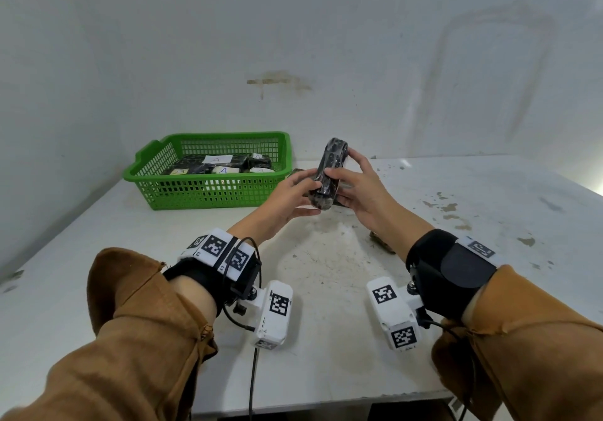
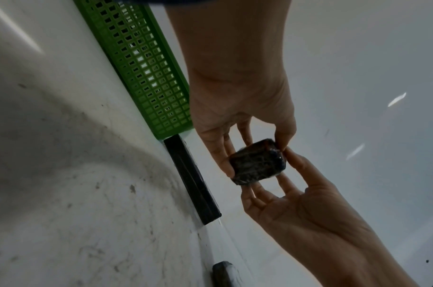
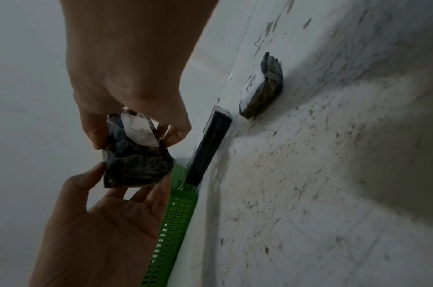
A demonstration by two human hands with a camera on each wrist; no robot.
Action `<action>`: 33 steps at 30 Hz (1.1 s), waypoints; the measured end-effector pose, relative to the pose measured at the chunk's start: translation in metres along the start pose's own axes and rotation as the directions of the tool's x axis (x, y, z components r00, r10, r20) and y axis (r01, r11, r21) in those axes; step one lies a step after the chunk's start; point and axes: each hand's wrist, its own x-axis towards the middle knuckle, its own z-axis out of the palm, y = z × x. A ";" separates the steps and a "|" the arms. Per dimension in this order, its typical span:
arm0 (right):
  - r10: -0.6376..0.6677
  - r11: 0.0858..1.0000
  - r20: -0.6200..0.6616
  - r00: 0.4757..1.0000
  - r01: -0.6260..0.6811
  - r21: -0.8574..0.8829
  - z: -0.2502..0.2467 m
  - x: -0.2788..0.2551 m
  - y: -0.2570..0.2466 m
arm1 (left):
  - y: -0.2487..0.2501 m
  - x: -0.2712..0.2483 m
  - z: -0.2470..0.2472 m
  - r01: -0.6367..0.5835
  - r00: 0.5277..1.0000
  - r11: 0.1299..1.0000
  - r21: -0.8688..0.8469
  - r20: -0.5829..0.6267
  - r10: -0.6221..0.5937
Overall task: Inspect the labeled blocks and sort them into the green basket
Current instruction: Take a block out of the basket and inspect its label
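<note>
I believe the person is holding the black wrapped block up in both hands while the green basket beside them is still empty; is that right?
Not quite: the green basket is not empty. The head view shows several black blocks with white labels already lying in it. The rest stands: the left hand and right hand together hold the black wrapped block above the table.

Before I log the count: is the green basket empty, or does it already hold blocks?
Not empty. The green basket already holds several dark wrapped blocks with white labels.
</note>
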 end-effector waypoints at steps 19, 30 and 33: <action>0.035 0.997 0.013 0.999 -0.035 0.066 0.001 -0.001 -0.001 | -0.010 0.009 -0.003 -0.051 0.999 0.950 0.307 0.001 0.054; 0.076 0.982 -0.066 0.995 -0.063 0.177 0.001 0.003 -0.002 | 0.000 0.000 -0.010 -0.143 0.990 0.980 0.140 0.021 0.141; 0.113 0.984 -0.014 0.993 -0.110 0.143 0.003 -0.001 0.000 | 0.003 -0.001 -0.006 -0.154 0.984 0.985 0.075 0.105 0.146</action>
